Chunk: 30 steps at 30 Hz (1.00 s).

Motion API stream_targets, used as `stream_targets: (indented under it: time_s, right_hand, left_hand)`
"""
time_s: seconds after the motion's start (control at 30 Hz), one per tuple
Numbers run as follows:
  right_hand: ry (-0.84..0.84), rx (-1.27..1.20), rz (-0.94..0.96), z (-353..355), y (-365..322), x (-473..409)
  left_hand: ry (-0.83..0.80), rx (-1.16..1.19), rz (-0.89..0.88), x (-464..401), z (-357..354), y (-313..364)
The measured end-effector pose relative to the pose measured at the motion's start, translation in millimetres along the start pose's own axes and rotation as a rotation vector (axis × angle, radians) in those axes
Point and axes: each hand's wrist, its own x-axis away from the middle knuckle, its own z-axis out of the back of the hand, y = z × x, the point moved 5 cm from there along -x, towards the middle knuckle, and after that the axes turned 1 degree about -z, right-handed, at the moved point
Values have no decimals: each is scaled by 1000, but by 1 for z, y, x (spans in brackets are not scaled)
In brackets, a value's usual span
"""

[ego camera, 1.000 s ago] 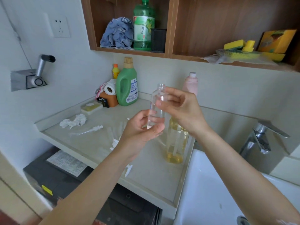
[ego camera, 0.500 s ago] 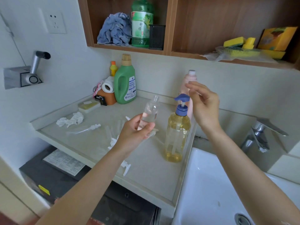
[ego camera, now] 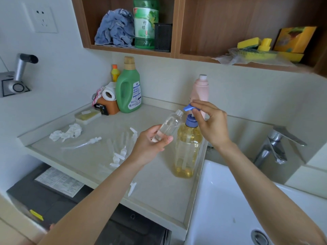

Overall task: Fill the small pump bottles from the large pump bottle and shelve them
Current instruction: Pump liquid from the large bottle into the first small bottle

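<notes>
There is a single view, from a wide-angle camera worn on the person's head. It looks forward and down onto the surface (ego camera: pixel 92 156), close enough that both forearms reach in from the bottom edge. Beyond the surface it faces the back wall; above the surface the wooden shelf (ego camera: pixel 131 50) crosses the top, and right of the surface lies the white sink (ego camera: pixel 221 200).

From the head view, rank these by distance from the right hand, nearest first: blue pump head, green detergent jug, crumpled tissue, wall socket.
Measured from the right hand:
1. Blue pump head, under its fingertips, atop the large pump bottle.
2. Green detergent jug, at the back of the counter, to the left.
3. Crumpled tissue, on the counter's left side.
4. Wall socket, high on the left wall.
</notes>
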Motion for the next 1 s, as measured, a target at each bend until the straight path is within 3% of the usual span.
stream_targets:
  time_s: [0.57,0.77,1.0]
  right_hand:
    - [9,-65,97,-6,-3,3]
    - [97,-196,72,-20,1,15]
    - [140,-108,95,-24,-5,24]
  left_hand:
    - [73,123,-60,-11,-2,15]
    - [72,126,-8,-10,-3,7]
    - [61,122,54,-8,-3,2]
